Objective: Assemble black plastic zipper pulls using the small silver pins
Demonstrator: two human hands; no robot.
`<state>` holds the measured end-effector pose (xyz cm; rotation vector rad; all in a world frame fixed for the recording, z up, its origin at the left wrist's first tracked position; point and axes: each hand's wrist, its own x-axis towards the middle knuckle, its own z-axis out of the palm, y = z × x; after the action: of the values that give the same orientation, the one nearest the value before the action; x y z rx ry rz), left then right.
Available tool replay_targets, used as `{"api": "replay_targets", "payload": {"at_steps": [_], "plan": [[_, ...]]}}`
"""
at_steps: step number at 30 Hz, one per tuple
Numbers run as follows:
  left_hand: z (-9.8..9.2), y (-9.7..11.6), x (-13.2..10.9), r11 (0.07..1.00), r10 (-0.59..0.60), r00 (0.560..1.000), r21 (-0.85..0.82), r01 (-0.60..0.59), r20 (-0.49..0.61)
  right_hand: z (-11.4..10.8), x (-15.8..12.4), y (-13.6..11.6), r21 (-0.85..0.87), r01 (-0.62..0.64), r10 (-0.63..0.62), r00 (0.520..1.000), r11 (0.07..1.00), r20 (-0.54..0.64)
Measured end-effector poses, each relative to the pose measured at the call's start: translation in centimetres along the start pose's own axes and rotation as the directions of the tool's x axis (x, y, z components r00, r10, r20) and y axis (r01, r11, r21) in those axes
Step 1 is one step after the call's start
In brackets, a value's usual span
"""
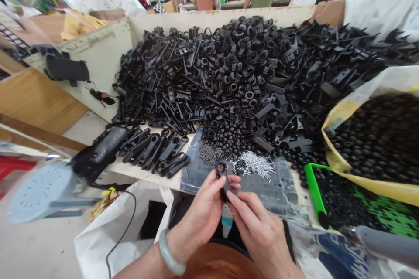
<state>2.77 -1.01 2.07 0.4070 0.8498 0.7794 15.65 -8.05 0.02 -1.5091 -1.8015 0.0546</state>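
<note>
My left hand [204,209], with a pale green bangle on the wrist, grips a small black plastic clip part [222,174] with a ring at its top. My right hand [253,222] pinches the lower end of the same part. Both hands sit close to my body at the table's front edge. Just beyond them lie a small heap of silver metal pins [257,163] and a patch of dark tiny springs or screws [211,153] on a dark mat [278,187]. A row of assembled black clips [157,150] lies to the left.
A huge pile of black plastic parts [248,74] fills the table. A yellow-rimmed bag of black beads [376,139] stands right, above a green basket [314,192]. A black mesh pouch [98,150], fan and white bag are at left. Two people sit at the back.
</note>
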Motion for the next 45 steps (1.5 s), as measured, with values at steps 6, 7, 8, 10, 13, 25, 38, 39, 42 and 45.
{"api": "replay_targets", "payload": {"at_steps": [6, 7, 8, 10, 13, 25, 38, 39, 42, 45], "plan": [[0.1, -0.6, -0.1, 0.992, 0.060, 0.998, 0.110, -0.059, -0.004, 0.4, -0.9, 0.1, 0.069, -0.008, 0.005, 0.999, 0.998, 0.038], [0.0, -0.7, 0.0, 0.985, 0.082, 0.997, 0.154, -0.081, -0.001, 0.3, -0.9, 0.1, 0.096, -0.018, 0.013, 0.999, 0.995, 0.044], [-0.3, -0.7, 0.1, 0.974, 0.102, 0.995, 0.201, -0.102, 0.007, 0.1, -0.9, 0.1, 0.134, -0.043, 0.036, 0.998, 0.990, 0.055], [-0.8, -0.7, 0.3, 0.946, 0.123, 0.991, 0.297, -0.131, 0.046, -0.3, -0.5, 0.2, 0.224, -0.147, 0.131, 0.988, 0.963, 0.084], [-1.4, -0.1, 0.1, 0.883, 0.075, 0.984, 0.448, -0.142, 0.163, -0.7, 0.8, 0.7, 0.348, -0.385, 0.374, 0.922, 0.855, 0.101], [-2.7, 1.5, -3.2, 0.621, 0.038, 0.959, 0.746, -0.242, 0.280, 0.5, 1.6, 0.4, 0.667, -0.697, 0.412, 0.706, 0.263, 0.576], [-2.3, 1.8, -1.5, 0.562, 0.310, 0.937, 0.765, -0.315, 0.159, 0.6, 3.0, 2.6, 0.721, -0.612, 0.638, 0.705, 0.324, 0.312], [-2.3, 1.8, -1.5, 0.533, 0.273, 0.945, 0.789, -0.305, 0.181, 0.6, 3.0, 2.6, 0.729, -0.609, 0.641, 0.702, 0.314, 0.311], [-2.3, 1.5, -1.5, 0.519, 0.181, 0.959, 0.807, -0.281, 0.217, 1.0, 2.7, 2.8, 0.740, -0.586, 0.644, 0.713, 0.331, 0.277], [-2.2, 0.9, -1.4, 0.636, 0.125, 0.972, 0.736, -0.233, 0.199, 1.2, 2.5, 2.9, 0.732, -0.580, 0.647, 0.719, 0.356, 0.254]]}}
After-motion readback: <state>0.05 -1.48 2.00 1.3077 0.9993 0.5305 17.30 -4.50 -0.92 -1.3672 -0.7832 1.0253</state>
